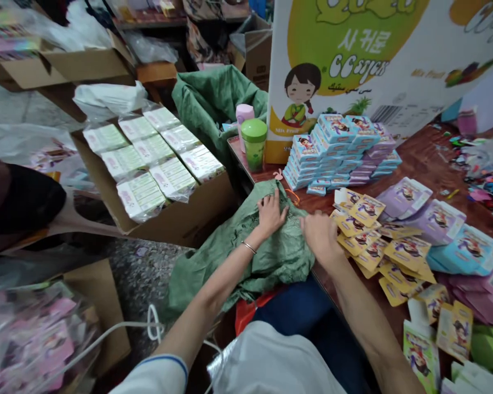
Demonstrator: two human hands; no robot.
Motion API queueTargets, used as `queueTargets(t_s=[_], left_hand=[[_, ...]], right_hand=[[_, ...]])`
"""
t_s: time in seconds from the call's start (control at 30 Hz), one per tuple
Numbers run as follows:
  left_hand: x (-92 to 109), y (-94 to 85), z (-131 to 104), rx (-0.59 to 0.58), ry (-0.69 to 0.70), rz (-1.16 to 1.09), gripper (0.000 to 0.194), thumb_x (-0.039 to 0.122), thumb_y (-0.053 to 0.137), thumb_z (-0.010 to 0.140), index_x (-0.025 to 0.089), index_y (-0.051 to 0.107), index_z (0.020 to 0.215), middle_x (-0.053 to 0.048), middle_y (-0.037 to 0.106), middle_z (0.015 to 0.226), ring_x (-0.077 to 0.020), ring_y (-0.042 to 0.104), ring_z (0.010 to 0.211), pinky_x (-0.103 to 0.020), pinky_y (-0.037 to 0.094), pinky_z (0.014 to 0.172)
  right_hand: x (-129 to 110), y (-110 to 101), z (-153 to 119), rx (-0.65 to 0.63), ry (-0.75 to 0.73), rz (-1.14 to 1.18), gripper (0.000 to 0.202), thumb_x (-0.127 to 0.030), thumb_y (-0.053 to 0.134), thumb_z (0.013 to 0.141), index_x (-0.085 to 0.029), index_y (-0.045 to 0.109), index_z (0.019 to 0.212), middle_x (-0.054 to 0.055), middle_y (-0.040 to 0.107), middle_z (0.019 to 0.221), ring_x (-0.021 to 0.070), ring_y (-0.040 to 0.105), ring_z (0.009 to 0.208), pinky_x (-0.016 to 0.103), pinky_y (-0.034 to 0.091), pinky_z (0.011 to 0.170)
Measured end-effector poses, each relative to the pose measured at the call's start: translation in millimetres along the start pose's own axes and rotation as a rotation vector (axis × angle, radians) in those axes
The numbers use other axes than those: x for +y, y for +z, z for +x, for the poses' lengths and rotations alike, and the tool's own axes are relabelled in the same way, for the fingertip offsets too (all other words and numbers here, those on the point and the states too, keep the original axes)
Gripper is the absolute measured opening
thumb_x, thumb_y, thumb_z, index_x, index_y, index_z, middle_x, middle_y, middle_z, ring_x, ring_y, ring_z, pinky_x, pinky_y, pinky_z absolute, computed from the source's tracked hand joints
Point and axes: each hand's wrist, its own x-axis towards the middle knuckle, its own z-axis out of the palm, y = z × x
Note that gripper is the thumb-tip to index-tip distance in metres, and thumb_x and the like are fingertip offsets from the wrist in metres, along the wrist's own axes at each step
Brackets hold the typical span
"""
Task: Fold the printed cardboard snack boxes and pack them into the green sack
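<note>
A crumpled green woven sack (277,261) lies over my lap and against the table's edge. My left hand (271,213), with a bracelet at the wrist, rests on the upper part of the sack with its fingers spread. My right hand (321,236) is closed at the sack's right edge, its fingers curled round the cloth there. An orange string (292,197) lies on the table just beyond both hands. Beside my right hand is a pile of yellow printed small boxes (363,230), lying flat and overlapping.
Small blue and purple packs (332,148) are stacked before a large printed carton (353,65). A green-lidded jar (254,145) stands at the table's corner. On the left is a carton of plastic-wrapped packs (176,219). Purple and blue cartons (466,249) lie at the right.
</note>
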Motion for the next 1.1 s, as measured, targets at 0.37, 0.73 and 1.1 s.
queueTargets(t_s=[0.37, 0.73, 1.1], left_hand=[[-28, -4.4, 9, -0.116, 0.242, -0.088, 0.035, 0.038, 0.059, 0.086, 0.015, 0.065, 0.111, -0.014, 0.063, 0.114, -0.0302, 0.051, 0.107, -0.043, 0.043, 0.089], [-19, 18.1, 2, 0.221, 0.090, -0.444, 0.026, 0.033, 0.057, 0.080, 0.015, 0.066, 0.097, -0.013, 0.067, 0.109, -0.0295, 0.056, 0.113, -0.047, 0.043, 0.100], [-94, -97.2, 94, 0.568, -0.350, -0.637, 0.042, 0.047, 0.033, 0.096, 0.016, 0.062, 0.095, -0.010, 0.067, 0.097, -0.0214, 0.061, 0.097, -0.036, 0.043, 0.092]], right_hand=[[-97, 32, 194, 0.337, -0.019, 0.832, 0.094, -0.048, 0.078, 0.069, 0.001, 0.037, 0.139, 0.028, 0.052, 0.133, 0.0331, 0.049, 0.128, 0.043, 0.039, 0.105], [-123, 47, 211, 0.483, 0.021, 0.878, 0.060, -0.042, 0.073, 0.074, -0.012, 0.045, 0.118, 0.016, 0.065, 0.113, 0.0282, 0.063, 0.104, 0.039, 0.048, 0.091], [-114, 54, 204, 0.555, 0.079, 0.850, 0.075, -0.056, 0.069, 0.072, -0.009, 0.044, 0.125, 0.020, 0.060, 0.123, 0.0320, 0.055, 0.119, 0.044, 0.041, 0.099]])
